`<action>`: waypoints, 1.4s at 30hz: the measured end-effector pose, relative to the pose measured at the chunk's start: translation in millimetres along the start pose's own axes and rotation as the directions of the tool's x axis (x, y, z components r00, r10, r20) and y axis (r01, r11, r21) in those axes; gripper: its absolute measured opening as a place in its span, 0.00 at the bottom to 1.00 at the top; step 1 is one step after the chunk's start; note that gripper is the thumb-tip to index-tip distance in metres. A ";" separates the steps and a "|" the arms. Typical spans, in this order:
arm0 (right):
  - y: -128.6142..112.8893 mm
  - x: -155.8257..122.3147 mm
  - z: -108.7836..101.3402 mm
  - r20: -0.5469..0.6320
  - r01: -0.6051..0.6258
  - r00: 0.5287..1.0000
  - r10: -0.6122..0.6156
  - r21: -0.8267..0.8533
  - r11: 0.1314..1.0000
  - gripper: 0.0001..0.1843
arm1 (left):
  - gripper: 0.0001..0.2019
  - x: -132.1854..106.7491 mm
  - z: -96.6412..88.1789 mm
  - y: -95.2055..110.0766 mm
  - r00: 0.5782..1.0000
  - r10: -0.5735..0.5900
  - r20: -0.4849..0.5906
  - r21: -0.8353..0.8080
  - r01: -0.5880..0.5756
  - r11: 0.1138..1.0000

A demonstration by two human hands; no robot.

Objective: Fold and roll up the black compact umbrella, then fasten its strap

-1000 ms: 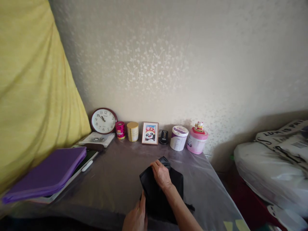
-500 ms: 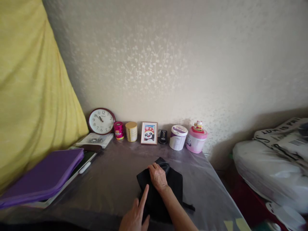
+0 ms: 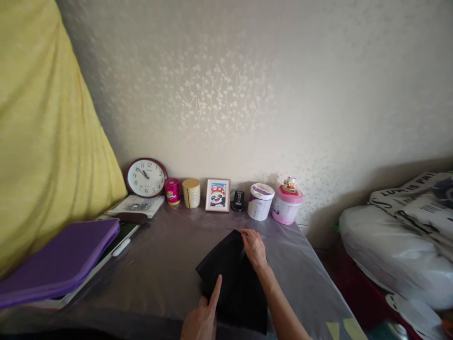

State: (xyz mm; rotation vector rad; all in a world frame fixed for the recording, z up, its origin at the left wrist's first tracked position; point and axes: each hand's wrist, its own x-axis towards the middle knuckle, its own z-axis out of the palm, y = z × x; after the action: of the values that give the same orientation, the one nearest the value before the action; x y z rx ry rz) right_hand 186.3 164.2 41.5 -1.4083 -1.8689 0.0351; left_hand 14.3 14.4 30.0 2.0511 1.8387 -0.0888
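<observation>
A black, thin, folded piece of fabric [image 3: 230, 274] lies on the table in front of me, with one corner pointing toward the wall. My right hand [image 3: 254, 246] is at its upper right edge, fingers closed on the fabric there. Lower down on the left, my left hand [image 3: 203, 314] rests at the near part of the fabric. Its index finger is stretched out over the cloth, and the other fingers are partly bent or hidden. Whether the fabric is a bag or a plain cloth I cannot tell.
Along the wall stand a clock [image 3: 146, 178], a pink tin [image 3: 172, 192], a yellow-lidded can [image 3: 191, 194], a picture frame [image 3: 217, 195], a small black device [image 3: 238, 200], a white tub [image 3: 261, 203] and a pink tub [image 3: 286, 208]. A purple folder [image 3: 63, 259] lies left; plastic-wrapped bundles [image 3: 392, 250] are right.
My right hand has moved right from the middle of the fabric to its upper right edge. The fabric's top now lies flatter, and its dangling strap is out of sight. My left hand has barely shifted.
</observation>
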 end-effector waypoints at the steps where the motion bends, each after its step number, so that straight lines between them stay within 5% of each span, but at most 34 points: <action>1: 4.6 1.9 -1.6 0.027 -0.004 1.000 0.003 0.004 1.000 0.11 | 0.36 -0.2 -0.4 0.6 1.000 -0.001 0.004 0.005 0.001 1.000; 9: 9.6 17.4 -0.1 0.173 -0.059 0.983 0.062 -0.022 0.998 0.10 | 0.37 -0.2 -0.5 1.1 1.000 -0.019 0.014 0.013 0.019 1.000; 17: 8.5 28.0 -3.6 0.247 0.106 0.967 -0.063 -0.163 0.981 0.10 | 0.35 2.9 3.9 1.0 1.000 -0.030 0.007 0.005 0.030 1.000; 28: 20.4 44.5 -2.9 0.449 -0.054 0.894 0.002 0.103 0.993 0.10 | 0.33 3.9 5.4 1.6 0.999 -0.038 -0.001 0.044 0.038 0.998; 42: 28.3 53.0 2.0 0.526 -0.161 0.850 0.017 0.228 0.960 0.09 | 0.34 6.2 11.9 -0.7 0.998 -0.035 -0.045 0.075 0.038 0.996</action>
State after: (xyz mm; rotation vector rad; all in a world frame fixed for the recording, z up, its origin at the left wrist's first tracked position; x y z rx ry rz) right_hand 203.5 219.7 56.9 -1.3818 -2.1216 0.7596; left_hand 16.9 16.4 17.0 2.0863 1.9272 -0.1257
